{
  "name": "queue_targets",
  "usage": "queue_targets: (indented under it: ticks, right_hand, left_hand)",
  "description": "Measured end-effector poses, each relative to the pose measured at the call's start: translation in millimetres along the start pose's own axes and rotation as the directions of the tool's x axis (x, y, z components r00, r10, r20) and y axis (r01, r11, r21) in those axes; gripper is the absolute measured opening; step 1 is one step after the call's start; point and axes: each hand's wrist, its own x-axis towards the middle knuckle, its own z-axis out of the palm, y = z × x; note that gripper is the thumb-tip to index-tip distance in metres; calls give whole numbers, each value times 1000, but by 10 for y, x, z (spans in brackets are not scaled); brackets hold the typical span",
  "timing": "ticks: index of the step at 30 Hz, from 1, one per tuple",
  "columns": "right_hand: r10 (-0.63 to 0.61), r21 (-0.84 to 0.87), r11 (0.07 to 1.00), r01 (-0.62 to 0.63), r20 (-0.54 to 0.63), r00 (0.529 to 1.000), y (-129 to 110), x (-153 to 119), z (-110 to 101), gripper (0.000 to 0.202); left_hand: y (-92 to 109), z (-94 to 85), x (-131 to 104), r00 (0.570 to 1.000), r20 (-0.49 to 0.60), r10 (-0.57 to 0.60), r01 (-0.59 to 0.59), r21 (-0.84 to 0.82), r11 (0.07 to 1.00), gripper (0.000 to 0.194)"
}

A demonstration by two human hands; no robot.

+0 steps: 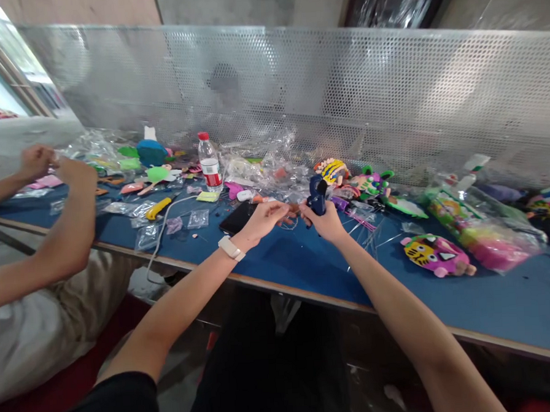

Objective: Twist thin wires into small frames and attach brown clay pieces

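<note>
My left hand, with a pale band on its wrist, reaches over the blue table. Its fingertips are pinched on a small brownish piece, whose kind I cannot make out. Close beside it, my right hand is closed around a dark blue hand tool with black parts. My fingers hide much of this tool, so its exact kind is unclear. The two hands nearly meet at the brownish piece. Just left of them lies a black phone-like slab, partly behind my left hand.
A red-capped bottle stands behind my hands, before a perforated metal screen. Clear plastic wrapping and colourful foam figures, including a pink-and-yellow one, lie about. A yellow cutter and white cable lie left, near a co-worker's arms.
</note>
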Motion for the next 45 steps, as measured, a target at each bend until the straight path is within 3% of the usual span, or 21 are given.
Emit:
queue_targets:
  ticks: [3, 6, 9, 11, 12, 14, 18, 20, 23, 26, 29, 32, 35, 38, 41, 45]
  right_hand:
    - [-1, 16, 1000, 1, 3, 1000, 2, -2, -11, 61]
    - [-9, 1, 1000, 9, 54, 998, -7, -39, -13, 60]
    - [-40, -21, 999, 44, 145, 989, -53, -133, 40, 55]
    - [-63, -32, 997, 73, 233, 970, -108, -222, 117, 49]
    - [-81, -43, 994, 97, 275, 958, -141, -270, 164, 46]
    - [-130, -69, 984, 164, 350, 928, -208, -360, 262, 40]
    - [-223, -95, 953, 288, 422, 878, -282, -467, 396, 36]
    - [-232, -102, 949, 297, 412, 881, -265, -474, 413, 36]
    - [-232, -116, 948, 297, 386, 893, -192, -455, 399, 35]
    - [-258, -149, 936, 320, 333, 907, -125, -432, 381, 33]
    - [-277, -199, 916, 349, 316, 907, -104, -420, 376, 32]
    - [-293, -236, 895, 378, 329, 898, -101, -415, 390, 33]
    - [-337, -239, 872, 427, 340, 878, -66, -415, 415, 26]
    - [-394, -234, 843, 484, 342, 853, 8, -411, 429, 13]
    - [-359, -298, 829, 474, 365, 859, 82, -394, 416, 16]
    - [-259, -484, 753, 447, 407, 876, 124, -316, 339, 34]
  left_hand:
    - [80, -132, -255, 992, -102, 76, -54, 198, 979, 40]
    - [128, -241, -687, 982, -142, 123, -57, 403, 913, 47]
    - [124, -218, -1170, 969, -123, 215, -129, 491, 862, 35]
    - [94, -112, -1407, 964, -171, 205, -84, 534, 841, 14]
    - [73, -41, -1481, 964, -176, 197, -70, 548, 834, 9]
    - [27, 110, -1536, 969, -141, 204, -90, 568, 818, 22]
    - [-30, 316, -1427, 976, -74, 203, -100, 681, 726, 16]
    - [-28, 337, -1389, 984, -82, 159, -58, 693, 718, 33]
    - [5, 287, -1474, 986, -137, 90, 22, 653, 757, 38]
    - [41, 190, -1736, 987, -160, 33, 74, 619, 782, 35]
    - [7, 65, -2097, 983, -170, -65, 165, 680, 714, 40]
    - [-142, -106, -2475, 952, -204, -229, 296, 803, 517, 40]
    - [-334, -295, -2813, 830, -250, -499, 408, 882, 235, 41]
    - [-438, -418, -3026, 734, -344, -585, 426, 905, 3, 40]
    - [-436, -394, -3041, 725, -250, -642, 368, 929, 53, 43]
    - [-439, -102, -2860, 712, 8, -703, 216, 949, 230, 43]
